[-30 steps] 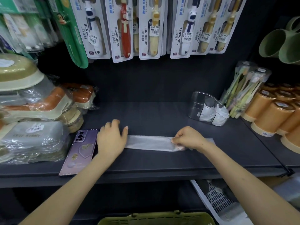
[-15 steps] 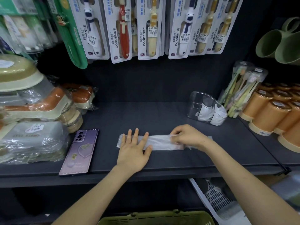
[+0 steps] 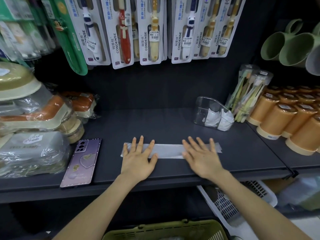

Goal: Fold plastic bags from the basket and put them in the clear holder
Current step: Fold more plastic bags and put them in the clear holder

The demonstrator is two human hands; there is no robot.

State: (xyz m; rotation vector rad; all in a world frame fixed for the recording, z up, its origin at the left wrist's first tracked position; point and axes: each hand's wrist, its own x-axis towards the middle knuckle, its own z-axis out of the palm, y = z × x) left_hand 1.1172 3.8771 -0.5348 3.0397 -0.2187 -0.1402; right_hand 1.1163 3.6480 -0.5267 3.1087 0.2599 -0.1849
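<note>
A clear plastic bag [image 3: 168,150], folded into a long narrow strip, lies flat on the dark shelf [image 3: 155,123]. My left hand [image 3: 139,157] presses its left end with straight, spread fingers. My right hand [image 3: 200,156] lies flat on its right end, fingers straight too. The clear holder [image 3: 204,110] stands at the back right of the shelf with folded white bags inside. The rim of the green basket [image 3: 166,228] shows at the bottom edge, below the shelf.
A purple phone [image 3: 81,161] lies left of my left hand. Wrapped soap dishes [image 3: 34,149] are stacked at the far left. Orange cups [image 3: 284,116] and a toothbrush pack [image 3: 247,94] fill the right. Carded toothbrushes [image 3: 150,30] hang above. A white basket [image 3: 230,203] sits below right.
My left hand slid from the strip's left tip onto the strip and flattened. My right hand let go of its pinch on the right end and now lies flat on it.
</note>
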